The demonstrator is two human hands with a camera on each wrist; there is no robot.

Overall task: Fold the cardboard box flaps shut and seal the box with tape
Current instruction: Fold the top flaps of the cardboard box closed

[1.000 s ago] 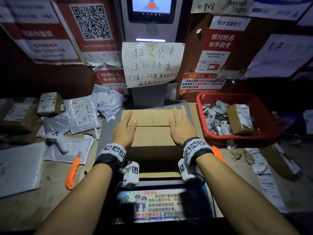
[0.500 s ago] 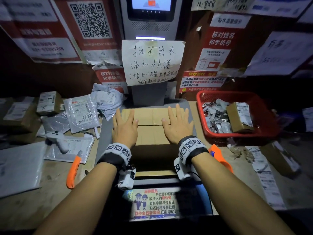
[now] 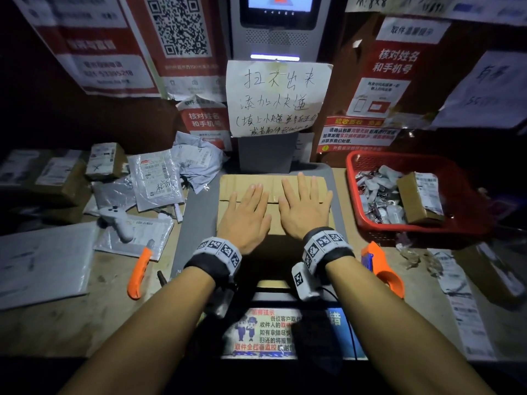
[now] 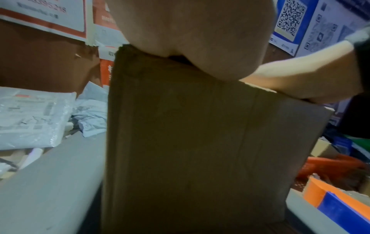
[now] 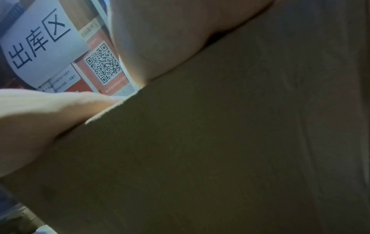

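Nearest, a printed notice (image 3: 265, 332) lying flat at the counter's front edge, between two bare forearms. Just past it, left hand (image 3: 246, 216) and right hand (image 3: 303, 208) side by side, palms down, fingers straight and slightly spread, pressing flat on top of the box (image 3: 273, 183) — gripping nothing. Box upright on a grey platform (image 3: 194, 220) at the middle of the counter, flaps folded down under the palms, a seam running crosswise beneath the fingers; no tape visible on the exposed part. From the left wrist view, heel of the left hand (image 4: 192, 31) resting on the box's (image 4: 190, 142) top edge, its near wall in shadow. From the right wrist view, right palm (image 5: 170, 36) likewise on the box (image 5: 220, 150) rim. Left of the box, an orange-handled knife (image 3: 139, 273), a white controller (image 3: 118, 220) and grey mailers (image 3: 155, 181). Right, just beside the wrist, an orange tape gun (image 3: 383, 270); beyond it a red basket (image 3: 353, 178) holding a small parcel (image 3: 419, 198) and packets. Farthest, a kiosk (image 3: 275, 38) with a handwritten sheet (image 3: 278, 98) — posters on the wall either side.
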